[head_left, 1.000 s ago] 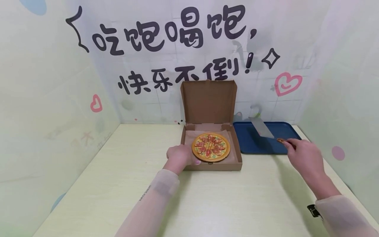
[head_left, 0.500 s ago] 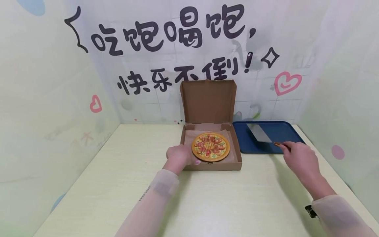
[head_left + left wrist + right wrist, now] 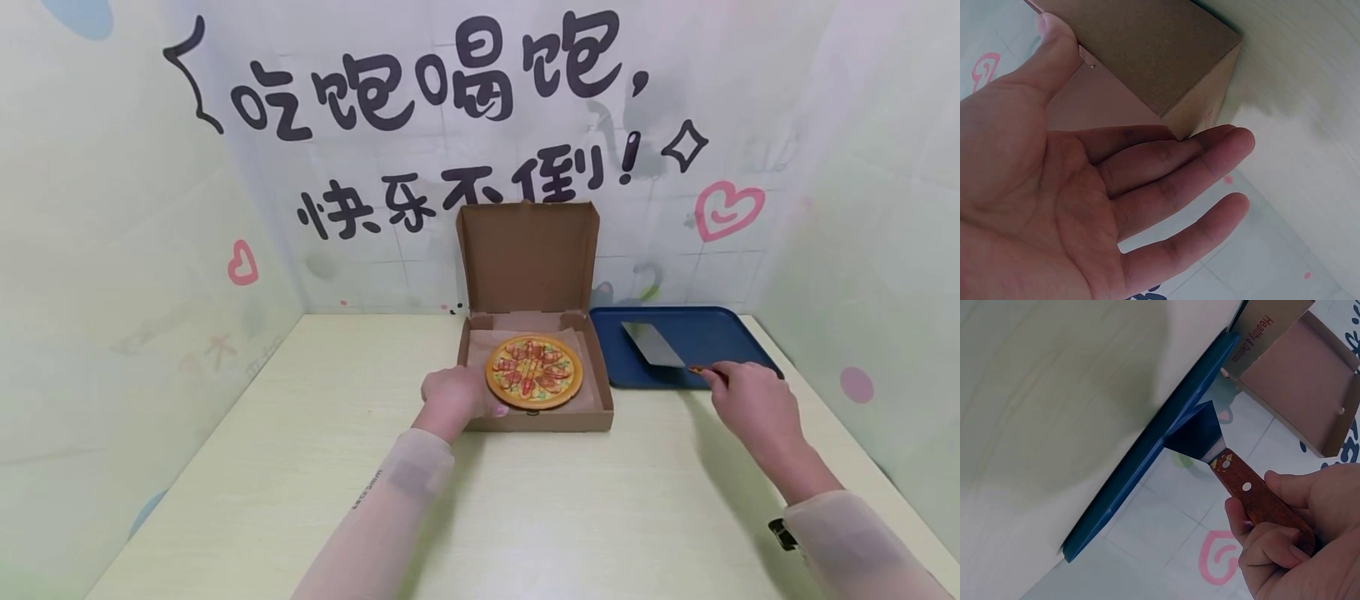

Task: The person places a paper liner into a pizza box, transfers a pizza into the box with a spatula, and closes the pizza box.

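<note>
The open cardboard pizza box (image 3: 534,422) holds a round pizza (image 3: 534,372) with red-streaked toppings on brown paper. My left hand (image 3: 456,393) grips the box's front left corner, the thumb on the front rim and the fairly straight fingers down the left side. The left wrist view shows the palm (image 3: 1066,194) beside the brown box wall (image 3: 1154,56). At the right, my right hand (image 3: 756,408) grips a spatula by its reddish wooden handle (image 3: 1266,494). The flat metal blade (image 3: 652,344) points left over the blue tray (image 3: 712,329); whether it touches the tray, I cannot tell.
The raised box lid (image 3: 530,258) leans toward the back wall. Pale side walls (image 3: 885,275) flank the light wooden table (image 3: 570,508). The tray stands right beside the box, near the table's right edge.
My right hand has moved left and slightly nearer, and the spatula blade has come lower over the tray. The left hand, the box and the pizza have stayed in place.
</note>
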Action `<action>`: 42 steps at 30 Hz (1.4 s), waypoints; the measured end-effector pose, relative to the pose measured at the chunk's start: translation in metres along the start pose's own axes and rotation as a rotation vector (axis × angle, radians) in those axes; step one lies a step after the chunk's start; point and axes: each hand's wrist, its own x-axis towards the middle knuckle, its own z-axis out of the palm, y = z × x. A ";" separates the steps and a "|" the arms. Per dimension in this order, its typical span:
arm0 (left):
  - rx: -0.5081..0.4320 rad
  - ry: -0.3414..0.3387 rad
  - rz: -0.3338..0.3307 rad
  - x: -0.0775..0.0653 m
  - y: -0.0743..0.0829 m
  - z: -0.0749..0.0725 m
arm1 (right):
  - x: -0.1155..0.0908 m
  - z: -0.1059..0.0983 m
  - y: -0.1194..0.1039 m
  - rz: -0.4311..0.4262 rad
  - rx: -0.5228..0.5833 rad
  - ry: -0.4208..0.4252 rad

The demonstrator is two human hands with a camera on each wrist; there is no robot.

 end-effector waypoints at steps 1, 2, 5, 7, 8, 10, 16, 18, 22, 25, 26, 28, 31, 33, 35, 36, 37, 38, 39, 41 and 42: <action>0.001 0.002 0.001 0.000 0.000 0.000 | 0.000 0.000 0.000 0.002 0.001 -0.002; 0.002 0.003 0.002 0.000 0.000 0.000 | 0.000 0.001 0.000 0.003 0.001 -0.001; 0.005 0.006 0.003 0.001 0.000 0.002 | -0.001 0.002 0.001 0.009 0.000 -0.006; 0.005 0.007 0.003 0.002 -0.001 0.002 | -0.001 0.002 0.001 0.012 -0.001 -0.008; 0.005 0.006 0.003 0.002 -0.001 0.002 | -0.001 0.002 0.001 0.011 -0.002 -0.005; 0.003 0.005 0.004 0.002 -0.001 0.002 | 0.000 0.002 0.000 0.009 -0.005 -0.008; 0.002 0.006 0.007 0.001 -0.003 0.002 | 0.002 0.003 -0.002 -0.011 -0.023 -0.013; 0.000 0.009 0.008 0.001 -0.003 0.003 | 0.003 0.004 -0.003 -0.018 -0.026 -0.019; -0.006 0.010 0.010 0.001 -0.002 0.002 | 0.004 0.003 -0.004 -0.007 -0.019 -0.048; -0.008 0.006 0.008 0.001 -0.002 0.001 | 0.005 0.003 -0.004 0.010 -0.021 -0.070; -0.008 0.006 0.006 0.001 -0.002 0.001 | 0.006 0.003 -0.004 0.017 -0.024 -0.080; -0.005 0.005 0.004 0.002 -0.002 0.001 | 0.006 0.002 -0.004 0.029 -0.030 -0.099; -0.002 0.006 0.004 0.002 -0.002 0.000 | 0.007 -0.001 -0.004 0.049 -0.039 -0.118; -0.006 0.007 0.002 0.002 -0.002 0.000 | 0.008 -0.003 -0.002 0.059 -0.041 -0.127; -0.012 0.006 -0.002 0.001 -0.003 0.000 | 0.009 -0.005 0.000 0.065 -0.043 -0.134; -0.015 0.004 -0.005 0.001 -0.003 0.000 | 0.009 -0.007 0.002 0.070 -0.043 -0.136; -0.018 0.004 -0.007 0.001 -0.003 0.001 | 0.009 -0.008 0.004 0.076 -0.044 -0.138; -0.018 0.003 -0.007 0.001 -0.003 0.001 | 0.009 -0.009 0.006 0.082 -0.046 -0.140; -0.017 0.002 -0.005 0.001 -0.003 0.001 | 0.009 -0.010 0.008 0.090 -0.048 -0.144; -0.018 0.002 -0.001 0.000 -0.003 0.001 | 0.010 -0.013 0.014 0.109 -0.054 -0.150; -0.018 0.002 -0.001 0.000 -0.003 0.001 | 0.010 -0.015 0.017 0.117 -0.058 -0.159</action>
